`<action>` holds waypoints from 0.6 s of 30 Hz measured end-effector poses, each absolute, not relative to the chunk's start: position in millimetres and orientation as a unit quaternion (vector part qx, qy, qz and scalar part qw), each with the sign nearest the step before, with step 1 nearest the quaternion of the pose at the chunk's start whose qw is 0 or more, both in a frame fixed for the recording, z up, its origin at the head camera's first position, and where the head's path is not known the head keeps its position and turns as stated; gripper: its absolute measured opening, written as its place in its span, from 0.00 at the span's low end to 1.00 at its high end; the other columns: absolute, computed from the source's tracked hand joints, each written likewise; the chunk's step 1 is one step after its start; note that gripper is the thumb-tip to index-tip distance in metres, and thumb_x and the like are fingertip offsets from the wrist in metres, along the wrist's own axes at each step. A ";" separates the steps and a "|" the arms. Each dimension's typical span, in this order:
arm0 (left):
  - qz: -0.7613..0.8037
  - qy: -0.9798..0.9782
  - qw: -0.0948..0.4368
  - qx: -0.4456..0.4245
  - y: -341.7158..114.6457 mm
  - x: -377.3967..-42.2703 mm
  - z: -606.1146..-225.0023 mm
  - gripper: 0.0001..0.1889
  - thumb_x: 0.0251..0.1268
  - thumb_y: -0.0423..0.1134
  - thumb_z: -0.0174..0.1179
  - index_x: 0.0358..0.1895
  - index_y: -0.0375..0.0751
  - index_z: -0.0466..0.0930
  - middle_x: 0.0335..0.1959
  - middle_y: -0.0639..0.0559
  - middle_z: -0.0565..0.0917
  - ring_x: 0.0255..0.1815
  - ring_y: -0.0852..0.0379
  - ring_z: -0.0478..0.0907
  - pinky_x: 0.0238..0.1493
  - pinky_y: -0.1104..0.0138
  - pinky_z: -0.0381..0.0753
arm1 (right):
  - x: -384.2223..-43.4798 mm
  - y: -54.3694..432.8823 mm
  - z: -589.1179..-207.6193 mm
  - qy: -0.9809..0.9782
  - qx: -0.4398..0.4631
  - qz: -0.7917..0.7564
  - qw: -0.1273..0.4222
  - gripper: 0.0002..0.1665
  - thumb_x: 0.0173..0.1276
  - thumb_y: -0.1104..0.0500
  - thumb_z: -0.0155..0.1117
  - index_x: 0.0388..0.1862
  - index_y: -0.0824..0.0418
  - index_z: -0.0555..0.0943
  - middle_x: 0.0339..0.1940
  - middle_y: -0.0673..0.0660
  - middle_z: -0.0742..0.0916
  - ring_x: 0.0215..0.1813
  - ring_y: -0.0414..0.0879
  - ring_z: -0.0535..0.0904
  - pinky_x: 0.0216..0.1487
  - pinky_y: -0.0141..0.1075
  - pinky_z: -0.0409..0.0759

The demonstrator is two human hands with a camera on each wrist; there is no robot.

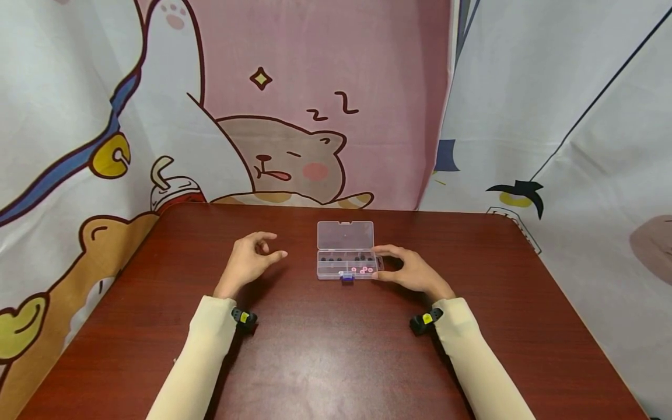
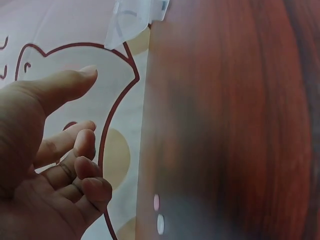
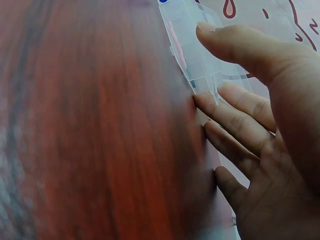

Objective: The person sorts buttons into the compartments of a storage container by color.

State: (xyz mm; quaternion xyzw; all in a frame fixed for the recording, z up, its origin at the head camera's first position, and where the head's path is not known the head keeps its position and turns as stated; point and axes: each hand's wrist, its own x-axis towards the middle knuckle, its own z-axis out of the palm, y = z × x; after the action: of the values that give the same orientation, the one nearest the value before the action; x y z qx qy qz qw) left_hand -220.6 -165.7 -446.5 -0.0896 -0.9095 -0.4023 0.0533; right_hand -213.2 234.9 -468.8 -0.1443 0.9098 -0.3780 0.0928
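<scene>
A clear plastic compartment box [image 1: 331, 271] sits on the table with its hinged lid [image 1: 345, 235] raised. Small dark pieces [image 1: 362, 258] lie in its back row, and several small pink rings [image 1: 363, 270] in the front right part. A blue piece [image 1: 347, 279] is at its front edge. My right hand [image 1: 412, 271] grips the box's right end, thumb at the front and forefinger behind. Left of the box, apart from it, my left hand [image 1: 249, 259] hovers with loosely bent fingers, holding nothing. Below it in the left wrist view are a pink piece [image 2: 156, 202] and a white piece [image 2: 160, 225].
The brown wooden table [image 1: 325, 356] spreads in front of the box. Close behind its far edge hangs a cartoon-printed curtain [image 1: 315, 70]. Both wrists carry small dark camera mounts [image 1: 245, 321].
</scene>
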 end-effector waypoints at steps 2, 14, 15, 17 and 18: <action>-0.404 -0.910 0.047 -0.082 -170.1 -219.7 -446.5 0.27 0.62 0.49 0.74 0.61 0.40 0.82 0.35 0.46 0.79 0.31 0.54 0.72 0.33 0.64 0.72 | -213.1 235.1 -468.5 0.909 -0.145 -0.379 0.093 0.38 0.60 0.44 0.78 0.70 0.42 0.77 0.69 0.52 0.82 0.72 0.56 0.73 0.73 0.64 0.67; -0.414 -0.909 0.011 -0.038 -196.5 -217.5 -451.8 0.26 0.63 0.49 0.73 0.60 0.38 0.82 0.34 0.48 0.77 0.31 0.53 0.71 0.36 0.63 0.72 | -212.9 235.7 -470.0 0.910 -0.143 -0.378 0.093 0.38 0.61 0.43 0.78 0.70 0.41 0.77 0.69 0.51 0.82 0.73 0.56 0.72 0.73 0.63 0.67; -0.415 -0.909 0.008 -0.035 -198.6 -217.1 -452.1 0.26 0.63 0.49 0.73 0.60 0.38 0.82 0.34 0.48 0.77 0.31 0.53 0.71 0.35 0.63 0.72 | -213.0 235.7 -470.1 0.910 -0.144 -0.379 0.093 0.38 0.60 0.43 0.78 0.70 0.41 0.77 0.69 0.51 0.82 0.73 0.56 0.72 0.73 0.63 0.67; -0.417 -0.908 0.004 -0.029 -202.7 -216.5 -452.6 0.26 0.64 0.49 0.72 0.60 0.39 0.82 0.34 0.48 0.77 0.30 0.53 0.71 0.34 0.63 0.71 | -213.2 235.7 -470.4 0.910 -0.144 -0.378 0.092 0.38 0.60 0.42 0.78 0.70 0.41 0.77 0.69 0.51 0.82 0.73 0.56 0.73 0.73 0.63 0.67; -0.417 -0.908 0.001 -0.026 -204.9 -216.2 -453.0 0.25 0.64 0.49 0.72 0.60 0.39 0.83 0.34 0.48 0.77 0.29 0.53 0.72 0.34 0.63 0.71 | -213.3 235.7 -470.4 0.910 -0.145 -0.378 0.092 0.39 0.60 0.42 0.78 0.70 0.41 0.77 0.69 0.51 0.82 0.73 0.56 0.73 0.73 0.63 0.68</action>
State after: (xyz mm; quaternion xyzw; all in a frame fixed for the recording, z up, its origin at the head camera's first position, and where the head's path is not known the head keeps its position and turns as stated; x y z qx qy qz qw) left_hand -216.2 -204.9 -453.0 -0.0262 -0.9083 -0.4174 0.0013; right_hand -213.3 235.7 -470.4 -0.1446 0.9100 -0.3777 0.0917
